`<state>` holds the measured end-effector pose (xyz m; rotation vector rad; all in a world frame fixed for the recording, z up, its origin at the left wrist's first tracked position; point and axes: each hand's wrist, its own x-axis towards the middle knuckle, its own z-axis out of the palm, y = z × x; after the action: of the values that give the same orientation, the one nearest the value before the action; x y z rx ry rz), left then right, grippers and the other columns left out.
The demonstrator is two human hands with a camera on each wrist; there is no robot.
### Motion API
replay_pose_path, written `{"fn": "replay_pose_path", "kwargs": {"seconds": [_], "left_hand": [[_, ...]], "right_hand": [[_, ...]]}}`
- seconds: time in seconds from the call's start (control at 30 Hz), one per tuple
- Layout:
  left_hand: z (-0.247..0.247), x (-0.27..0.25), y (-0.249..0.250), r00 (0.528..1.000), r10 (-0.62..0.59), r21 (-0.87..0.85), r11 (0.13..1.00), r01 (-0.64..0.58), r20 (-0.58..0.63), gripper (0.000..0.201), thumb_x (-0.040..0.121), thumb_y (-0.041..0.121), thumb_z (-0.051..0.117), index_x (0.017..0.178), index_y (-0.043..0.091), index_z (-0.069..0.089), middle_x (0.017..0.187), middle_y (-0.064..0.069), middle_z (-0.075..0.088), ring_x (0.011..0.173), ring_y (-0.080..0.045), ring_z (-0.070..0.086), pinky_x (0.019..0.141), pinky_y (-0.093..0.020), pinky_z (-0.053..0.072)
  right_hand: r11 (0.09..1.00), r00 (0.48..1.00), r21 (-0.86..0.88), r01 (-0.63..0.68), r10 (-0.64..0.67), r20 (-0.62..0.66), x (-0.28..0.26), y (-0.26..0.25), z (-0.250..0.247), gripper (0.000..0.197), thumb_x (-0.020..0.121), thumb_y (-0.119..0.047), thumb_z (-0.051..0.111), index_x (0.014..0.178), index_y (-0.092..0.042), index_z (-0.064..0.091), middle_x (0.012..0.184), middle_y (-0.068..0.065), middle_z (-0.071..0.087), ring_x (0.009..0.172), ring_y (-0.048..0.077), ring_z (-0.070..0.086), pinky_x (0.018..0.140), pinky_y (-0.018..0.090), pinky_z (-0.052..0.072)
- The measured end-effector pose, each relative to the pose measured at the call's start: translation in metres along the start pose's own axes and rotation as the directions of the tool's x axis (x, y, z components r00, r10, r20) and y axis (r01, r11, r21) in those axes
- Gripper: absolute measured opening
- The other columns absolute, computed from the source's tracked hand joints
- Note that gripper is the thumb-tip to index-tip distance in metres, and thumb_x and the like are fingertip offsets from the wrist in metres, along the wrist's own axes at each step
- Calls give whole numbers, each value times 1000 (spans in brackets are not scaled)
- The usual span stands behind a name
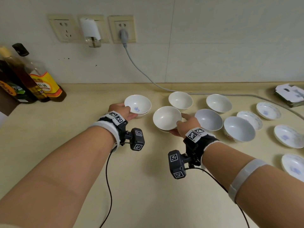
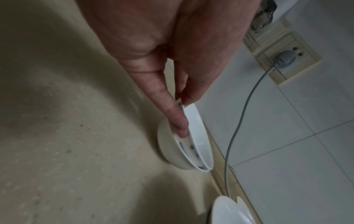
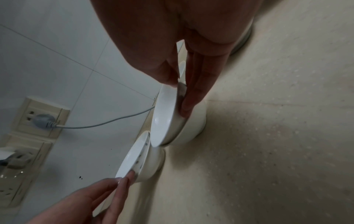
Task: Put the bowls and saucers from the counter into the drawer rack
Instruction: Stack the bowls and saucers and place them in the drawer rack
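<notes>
The left hand (image 1: 122, 111) pinches the left bowl (image 1: 137, 103) by its rim; the right hand (image 1: 186, 125) pinches the middle bowl (image 1: 167, 117) likewise. Each appears nested in another bowl on the tabletop (image 1: 148, 178), probably stacked for carrying. No drawer rack is in view.

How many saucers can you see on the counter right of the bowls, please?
4: the back saucer, the saucer beside the rightmost bowl, the third saucer nearer, and the nearest saucer, cut by the frame edge. More may lie beyond it.

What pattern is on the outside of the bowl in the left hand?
Small blue marks on white bowl, clearest in the left wrist view.
</notes>
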<state>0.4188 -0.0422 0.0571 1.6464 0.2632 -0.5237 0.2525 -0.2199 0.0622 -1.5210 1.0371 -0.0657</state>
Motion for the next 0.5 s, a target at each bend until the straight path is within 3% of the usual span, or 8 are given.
{"fn": "replay_pose_path", "kwargs": {"seconds": [0.1, 0.23, 0.3, 0.37, 0.43, 0.5], "left_hand": [[2, 4, -2, 1000, 14, 18, 1000, -14, 11, 33, 84, -12, 58, 116, -6, 64, 94, -12, 70, 84, -31, 73, 77, -40, 64], [1, 7, -5, 1000, 1, 27, 1000, -1, -6, 37, 82, -10, 57, 116, 0, 70, 79, -7, 68, 91, -38, 73, 84, -44, 61], [1, 7, -7, 1000, -5, 80, 997, 6, -8, 41, 81, -6, 57, 119, 5, 70, 78, -7, 67, 89, -40, 74, 83, -43, 61], [0, 4, -8, 1000, -17, 43, 999, 16, 12, 44, 84, -8, 51, 122, 7, 69, 78, -13, 67, 81, -41, 75, 72, -40, 64], [-1, 1, -9, 1000, -10, 1, 1000, 10, 18, 46, 85, -12, 49, 124, 3, 67, 84, -18, 67, 76, -39, 74, 61, -35, 64], [-4, -4, -12, 1000, 12, -26, 1000, -12, 24, 45, 83, -17, 49, 118, 3, 68, 93, -18, 67, 82, -41, 71, 61, -39, 64]], "right_hand": [[1000, 1000, -22, 11, -11, -6, 2, 1, 0, 56, 88, -3, 47, 140, -21, 53, 117, 19, 69, 82, 41, 73, 64, 38, 62], [999, 1000, -25, -20, 19, -22, 6, 0, 2, 51, 91, -7, 48, 140, -20, 52, 105, 17, 70, 67, 34, 71, 51, 31, 61], [999, 999, -10, -31, 31, -29, 8, -1, 4, 51, 92, -9, 47, 142, -18, 48, 95, 17, 69, 70, 36, 72, 61, 39, 63], [1000, 1000, 12, -29, 29, 6, 7, -1, 6, 52, 94, -10, 44, 145, -18, 43, 87, 14, 65, 77, 41, 74, 71, 47, 62], [999, 999, 25, -30, 30, 39, 7, -2, 6, 53, 93, -10, 45, 145, -20, 42, 102, 20, 65, 78, 44, 74, 74, 52, 62], [998, 996, 32, -48, 46, 71, 6, -2, 4, 53, 91, -8, 47, 144, -15, 42, 117, 27, 63, 77, 45, 74, 74, 53, 62]]}}
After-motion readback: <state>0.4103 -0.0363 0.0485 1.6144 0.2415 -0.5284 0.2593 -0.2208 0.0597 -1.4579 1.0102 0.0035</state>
